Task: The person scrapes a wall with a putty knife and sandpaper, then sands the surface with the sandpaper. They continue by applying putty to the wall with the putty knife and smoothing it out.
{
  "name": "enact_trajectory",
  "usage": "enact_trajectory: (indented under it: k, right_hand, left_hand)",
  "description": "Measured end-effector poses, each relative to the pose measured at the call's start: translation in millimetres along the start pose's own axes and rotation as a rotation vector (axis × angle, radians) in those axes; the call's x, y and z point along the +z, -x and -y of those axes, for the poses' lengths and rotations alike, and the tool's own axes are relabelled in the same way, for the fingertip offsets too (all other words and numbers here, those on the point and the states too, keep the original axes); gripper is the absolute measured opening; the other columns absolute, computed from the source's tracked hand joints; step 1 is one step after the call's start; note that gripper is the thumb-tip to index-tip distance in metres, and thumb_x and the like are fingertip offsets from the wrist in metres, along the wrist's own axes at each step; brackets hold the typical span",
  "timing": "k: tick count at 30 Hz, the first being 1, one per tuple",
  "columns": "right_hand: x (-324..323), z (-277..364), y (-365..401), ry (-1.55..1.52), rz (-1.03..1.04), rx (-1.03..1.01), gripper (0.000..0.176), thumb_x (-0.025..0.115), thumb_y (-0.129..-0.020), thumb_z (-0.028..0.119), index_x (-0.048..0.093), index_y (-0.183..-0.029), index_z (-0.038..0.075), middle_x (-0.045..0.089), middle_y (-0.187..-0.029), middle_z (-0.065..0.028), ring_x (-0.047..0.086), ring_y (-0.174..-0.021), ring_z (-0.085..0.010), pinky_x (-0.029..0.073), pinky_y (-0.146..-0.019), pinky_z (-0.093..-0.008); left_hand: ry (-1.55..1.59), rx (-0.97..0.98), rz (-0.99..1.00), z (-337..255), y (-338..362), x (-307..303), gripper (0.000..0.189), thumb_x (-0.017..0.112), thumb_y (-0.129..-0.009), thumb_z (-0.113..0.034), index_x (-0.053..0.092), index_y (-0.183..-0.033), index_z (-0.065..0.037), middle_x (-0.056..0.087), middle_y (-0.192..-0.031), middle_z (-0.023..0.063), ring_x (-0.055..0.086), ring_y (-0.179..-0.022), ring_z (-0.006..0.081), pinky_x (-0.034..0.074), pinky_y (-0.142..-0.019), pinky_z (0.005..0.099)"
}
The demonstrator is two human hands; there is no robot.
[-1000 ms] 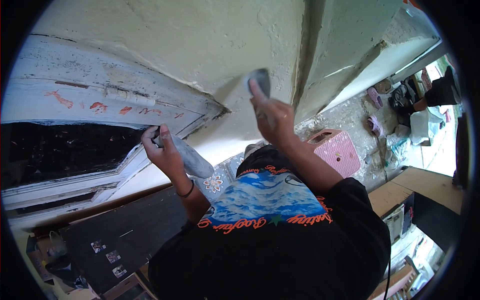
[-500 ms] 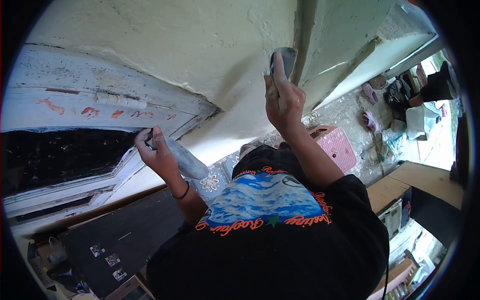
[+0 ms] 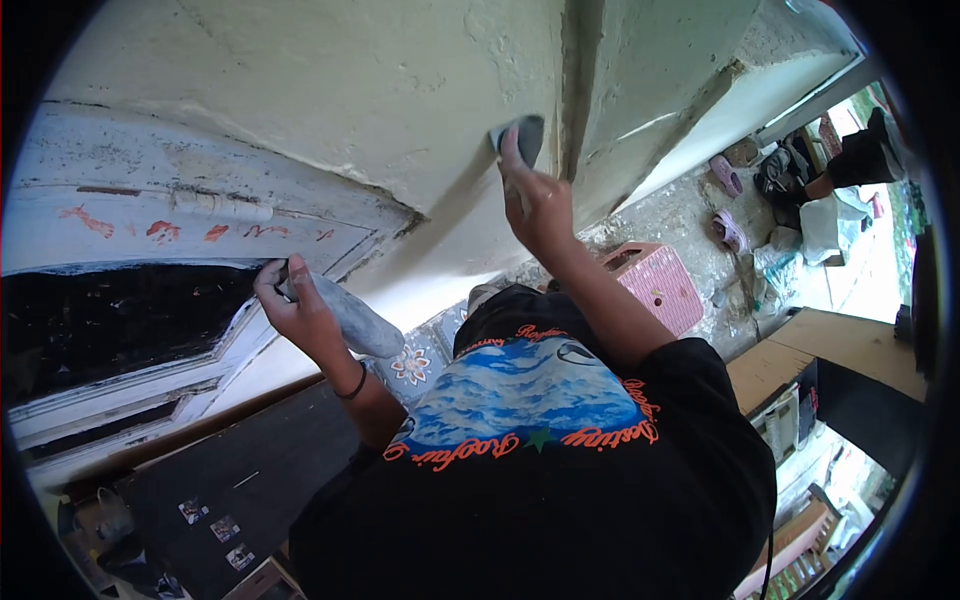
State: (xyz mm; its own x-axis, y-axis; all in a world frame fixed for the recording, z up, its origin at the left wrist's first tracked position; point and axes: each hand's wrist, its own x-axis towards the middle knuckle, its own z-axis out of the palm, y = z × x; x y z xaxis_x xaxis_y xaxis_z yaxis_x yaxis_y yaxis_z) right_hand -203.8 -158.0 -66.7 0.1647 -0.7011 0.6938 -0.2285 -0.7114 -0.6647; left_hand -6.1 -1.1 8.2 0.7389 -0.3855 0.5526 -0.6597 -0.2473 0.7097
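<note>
The right hand (image 3: 545,205) covers the lower end of the scraper (image 3: 533,140), whose edge is smeared by blur — whether it touches the wall (image 3: 350,80) cannot be told. The fingers of the left hand (image 3: 300,308) hide one end of the grey tool (image 3: 362,322). The right forearm (image 3: 610,300) covers part of the pink stool (image 3: 668,290). Of another person, only a leg (image 3: 848,165) shows. The shirt (image 3: 540,520) is cut off by the bottom edge. Pictures on the black panel (image 3: 290,440) are too small to read — the clutter (image 3: 120,545) beside it is lost in shadow.
</note>
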Motion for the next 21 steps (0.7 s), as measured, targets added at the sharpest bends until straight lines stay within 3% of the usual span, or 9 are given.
enact_trajectory:
  k: [2, 6, 8, 11, 12, 14, 17, 21]
  right_hand:
    - [12, -15, 47, 0.094, 0.295, 0.132, 0.062, 0.056, -0.07, -0.004, 0.044, -0.129, 0.012, 0.057, -0.059, -0.0157, 0.057, -0.052, -0.0323, 0.046, -0.051, -0.0388]
    - [-6, 4, 27, -0.086, 0.267, 0.061, 0.064, 0.056, -0.07, -0.003, 0.042, -0.13, 0.013, 0.058, -0.061, -0.0157, 0.058, -0.053, -0.032, 0.046, -0.051, -0.0398]
    - [-29, 34, -21, -0.136, 0.068, 0.05, 0.054, 0.053, -0.076, -0.005, 0.046, -0.127, 0.009, 0.06, -0.073, -0.0224, 0.06, -0.065, -0.037, 0.048, -0.056, -0.0359]
    - [-16, 20, -40, 0.0, -0.046, 0.025, 0.058, 0.056, -0.073, 0.0, 0.046, -0.128, 0.014, 0.059, -0.062, -0.0166, 0.058, -0.053, -0.0305, 0.046, -0.05, -0.0385]
    - [-9, 11, -22, 0.006, -0.052, 0.019, 0.058, 0.056, -0.073, 0.0, 0.046, -0.128, 0.014, 0.059, -0.062, -0.0166, 0.058, -0.053, -0.0305, 0.046, -0.05, -0.0385]
    - [5, -15, 27, 0.146, 0.192, 0.077, 0.056, 0.056, -0.073, 0.0, 0.046, -0.128, 0.014, 0.059, -0.062, -0.0154, 0.058, -0.053, -0.0304, 0.046, -0.05, -0.0378]
    - [-5, -7, 41, 0.027, 0.248, 0.134, 0.059, 0.056, -0.072, -0.001, 0.045, -0.129, 0.014, 0.059, -0.061, -0.0146, 0.059, -0.053, -0.0303, 0.046, -0.05, -0.0385]
    - [-29, 42, -40, -0.138, 0.09, 0.034, 0.063, 0.056, -0.071, -0.001, 0.043, -0.13, 0.015, 0.059, -0.062, -0.015, 0.059, -0.054, -0.03, 0.046, -0.05, -0.039]
  left_hand:
    - [0.017, -0.01, -0.022, 1, -1, 2, 0.029, 0.061, -0.083, -0.025, 0.053, -0.091, 0.002, 0.054, -0.086, 0.0084, 0.049, -0.08, 0.0184, 0.04, -0.078, 0.0299]
    - [0.038, -0.015, 0.0, 1, -2, 1, 0.027, 0.061, -0.084, -0.023, 0.053, -0.091, 0.002, 0.053, -0.086, 0.0072, 0.048, -0.081, 0.0169, 0.039, -0.078, 0.0285]
    - [0.036, -0.014, 0.026, 3, 0, -3, 0.026, 0.061, -0.084, -0.022, 0.053, -0.091, 0.002, 0.052, -0.086, 0.0063, 0.047, -0.082, 0.0157, 0.038, -0.078, 0.0272]
    - [0.0, 0.019, 0.019, 4, 0, -3, 0.028, 0.061, -0.084, -0.024, 0.053, -0.091, 0.002, 0.055, -0.086, 0.0085, 0.05, -0.08, 0.0181, 0.04, -0.077, 0.03]
    - [0.013, 0.008, 0.017, 4, 0, -3, 0.028, 0.06, -0.084, -0.024, 0.053, -0.091, 0.002, 0.055, -0.086, 0.0088, 0.05, -0.08, 0.0185, 0.04, -0.078, 0.0302]
    - [0.049, 0.0, -0.001, 4, -2, 1, 0.028, 0.06, -0.084, -0.024, 0.053, -0.091, 0.002, 0.055, -0.086, 0.0091, 0.05, -0.08, 0.0189, 0.041, -0.078, 0.0304]
    - [0.004, 0.003, 0.001, 4, 0, -1, 0.028, 0.06, -0.084, -0.025, 0.053, -0.091, 0.002, 0.055, -0.088, 0.01, 0.05, -0.083, 0.0197, 0.04, -0.08, 0.0309]
    - [0.059, -0.014, 0.013, 6, -1, -1, 0.028, 0.06, -0.084, -0.025, 0.053, -0.091, 0.002, 0.055, -0.088, 0.0098, 0.049, -0.082, 0.0197, 0.04, -0.08, 0.0312]
